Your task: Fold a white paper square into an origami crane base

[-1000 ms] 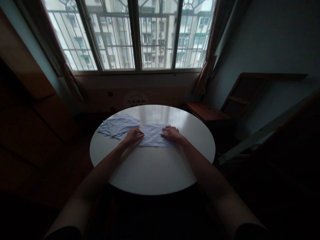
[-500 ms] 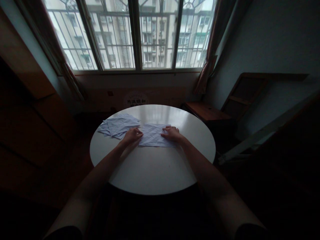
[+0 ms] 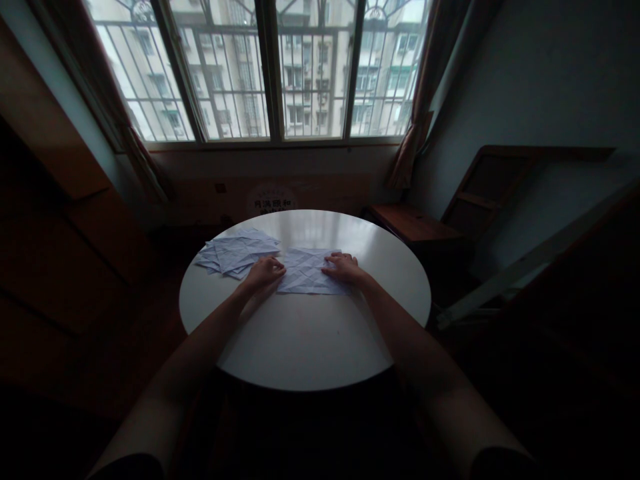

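A creased sheet of white paper (image 3: 306, 271) lies flat on the round white table (image 3: 305, 333), between my two hands. My left hand (image 3: 265, 272) rests on the sheet's left edge with its fingers curled onto the paper. My right hand (image 3: 343, 267) rests on the sheet's right edge, fingers bent and pressing down on it. A loose, fanned pile of several similar creased sheets (image 3: 235, 252) lies on the table just left of my left hand.
A barred window (image 3: 270, 67) fills the wall beyond the table, with curtains at both sides. A low wooden bench (image 3: 413, 223) and a leaning wooden frame (image 3: 493, 190) stand to the right. Dark wooden furniture (image 3: 65, 220) lines the left.
My left hand has drawn slightly left, to the edge of the sheet. Otherwise nothing has visibly moved.
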Tool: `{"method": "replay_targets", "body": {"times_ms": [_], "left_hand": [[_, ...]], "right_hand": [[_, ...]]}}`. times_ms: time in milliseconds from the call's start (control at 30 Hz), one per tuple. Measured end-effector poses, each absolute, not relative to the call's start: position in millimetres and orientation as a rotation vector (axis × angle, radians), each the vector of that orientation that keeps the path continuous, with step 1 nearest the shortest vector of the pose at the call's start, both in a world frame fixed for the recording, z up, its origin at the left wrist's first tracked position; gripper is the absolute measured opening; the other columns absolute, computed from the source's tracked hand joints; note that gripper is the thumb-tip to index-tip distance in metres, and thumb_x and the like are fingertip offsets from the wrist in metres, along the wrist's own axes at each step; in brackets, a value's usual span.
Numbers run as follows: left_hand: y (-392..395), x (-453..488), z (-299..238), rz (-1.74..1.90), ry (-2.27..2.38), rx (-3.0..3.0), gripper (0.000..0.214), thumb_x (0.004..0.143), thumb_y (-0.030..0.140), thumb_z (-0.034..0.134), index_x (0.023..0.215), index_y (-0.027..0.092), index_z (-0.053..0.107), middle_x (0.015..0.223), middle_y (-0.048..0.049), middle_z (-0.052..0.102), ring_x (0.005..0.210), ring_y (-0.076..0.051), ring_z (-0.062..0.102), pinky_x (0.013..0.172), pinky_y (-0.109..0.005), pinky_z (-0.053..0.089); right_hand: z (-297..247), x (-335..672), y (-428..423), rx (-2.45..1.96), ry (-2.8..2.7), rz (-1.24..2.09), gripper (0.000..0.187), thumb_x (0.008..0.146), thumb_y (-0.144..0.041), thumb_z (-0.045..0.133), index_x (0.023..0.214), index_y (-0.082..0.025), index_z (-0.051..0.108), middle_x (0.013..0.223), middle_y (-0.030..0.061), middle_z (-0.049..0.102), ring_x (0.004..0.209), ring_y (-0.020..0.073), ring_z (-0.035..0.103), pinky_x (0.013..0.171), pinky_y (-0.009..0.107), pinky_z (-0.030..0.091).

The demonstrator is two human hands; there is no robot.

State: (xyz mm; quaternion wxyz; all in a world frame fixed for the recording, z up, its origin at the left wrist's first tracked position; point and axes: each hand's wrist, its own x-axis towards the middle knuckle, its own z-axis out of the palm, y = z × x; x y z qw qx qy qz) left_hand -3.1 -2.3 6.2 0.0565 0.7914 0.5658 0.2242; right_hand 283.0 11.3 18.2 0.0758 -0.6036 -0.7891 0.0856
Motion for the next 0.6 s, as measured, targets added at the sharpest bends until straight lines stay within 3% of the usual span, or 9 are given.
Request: {"method": "replay_targets", "body": {"times_ms": [200,600], "left_hand": [[-5.9,0.0,10.2,0.645,1.749,2.411,0.029,0.082,0.038,0.059,0.097,0.019,0.075,0.105,-0.0075,0.069,0.093,-0.022,0.065,0.084,-0.030,0.050],[-6.5,-1.0,7.7,0.502,1.811,2.442,0.047,0.085,0.042,0.058,0.126,0.020,0.061,0.127,-0.0108,0.060,0.116,-0.028,0.057,0.099,-0.039,0.045]], "right_hand": [[19.1,283.3,11.0,-1.805,-2.377,0.264,0.061,0.086,-0.063,0.047,0.137,-0.030,0.051,0.149,0.0073,0.040,0.134,0.0350,0.033,0.109,0.052,0.024],[16.6,283.8,13.4,-1.799,-2.378,0.259,0.062,0.086,-0.064,0.046,0.137,-0.030,0.050,0.149,0.0080,0.040,0.134,0.0347,0.033,0.109,0.053,0.023]]}}
